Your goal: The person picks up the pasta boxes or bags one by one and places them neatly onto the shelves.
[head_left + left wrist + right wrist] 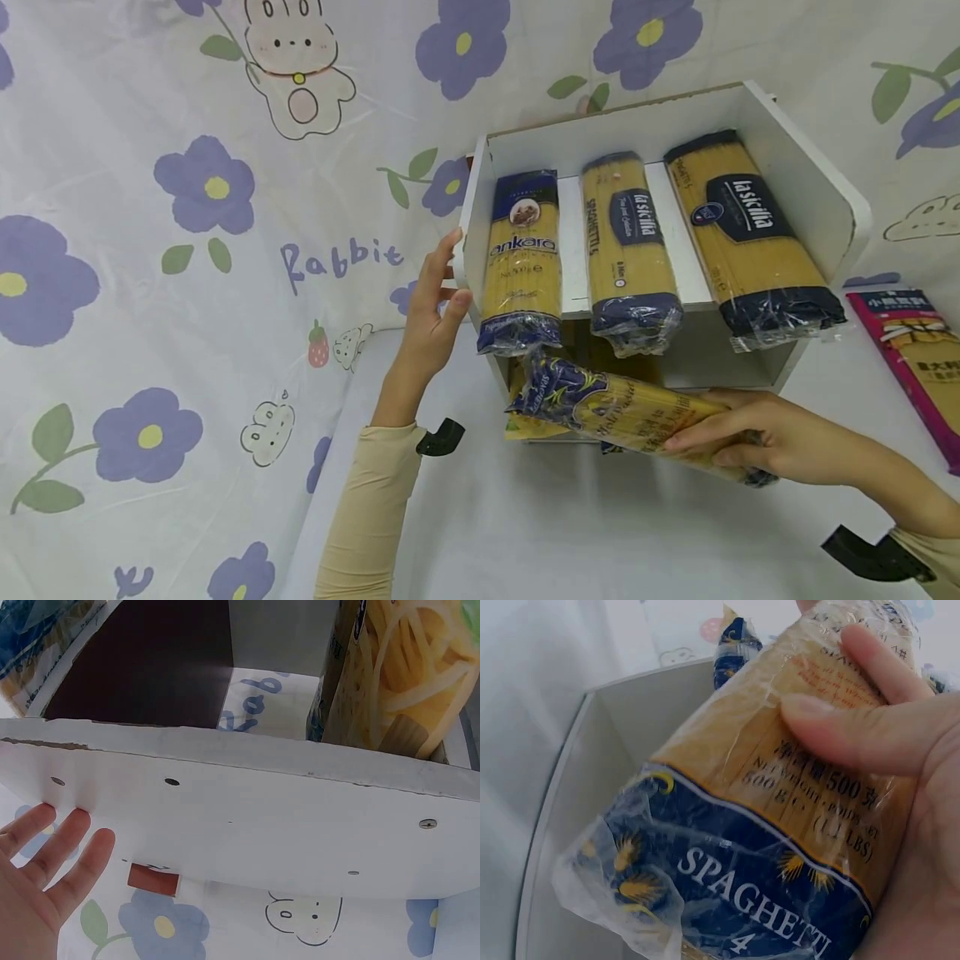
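My right hand (787,437) grips one end of a pack of spaghetti (626,408), thumb on one face. The pack slants across the front of a white shelf unit (817,175), below its top board. In the right wrist view the pack's blue end (742,877) reads "SPAGHETTI 4". My left hand (435,321) is raised beside the unit's left side, fingers spread and holding nothing. In the left wrist view the fingertips (101,844) are at the white side panel (285,817); whether they all touch it I cannot tell.
On the top board lie an Ankara pasta pack (522,267) and two La Sicilia packs, one in the middle (630,242) and one at right (750,233). A yellow pack (525,425) shows in the lower compartment. A pink-edged pack (911,358) is at far right.
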The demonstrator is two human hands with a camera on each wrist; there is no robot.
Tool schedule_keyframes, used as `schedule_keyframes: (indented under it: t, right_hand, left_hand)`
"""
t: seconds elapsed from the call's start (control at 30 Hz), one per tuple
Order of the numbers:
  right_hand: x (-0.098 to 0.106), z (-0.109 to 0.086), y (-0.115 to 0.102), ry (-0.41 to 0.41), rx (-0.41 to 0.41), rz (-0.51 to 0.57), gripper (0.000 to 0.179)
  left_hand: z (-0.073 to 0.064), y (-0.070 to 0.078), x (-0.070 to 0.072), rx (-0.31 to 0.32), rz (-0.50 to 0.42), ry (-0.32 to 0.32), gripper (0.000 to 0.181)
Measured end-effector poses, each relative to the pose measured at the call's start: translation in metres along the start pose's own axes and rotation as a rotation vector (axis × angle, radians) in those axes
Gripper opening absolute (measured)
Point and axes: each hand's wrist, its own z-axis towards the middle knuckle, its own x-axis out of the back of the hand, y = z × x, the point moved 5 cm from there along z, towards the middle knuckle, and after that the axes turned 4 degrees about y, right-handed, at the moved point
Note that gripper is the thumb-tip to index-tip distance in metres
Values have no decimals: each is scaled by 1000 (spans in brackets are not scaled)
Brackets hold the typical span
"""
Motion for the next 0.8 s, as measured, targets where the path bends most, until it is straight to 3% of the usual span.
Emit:
schedule_keyframes:
  t: [0.23, 0.5, 0.8]
  right_hand:
    - [-2, -1, 9, -106, -53, 162, 38]
    - [-1, -3, 9, -189, 18, 296, 42]
    - [-10, -3, 5, -230, 46, 344, 44]
  left_hand:
    - [0, 0, 0, 3, -3, 3, 83]
    - [-1, -1, 0, 5, -5, -3, 82]
    - [-1, -2, 0, 7, -6, -11, 83]
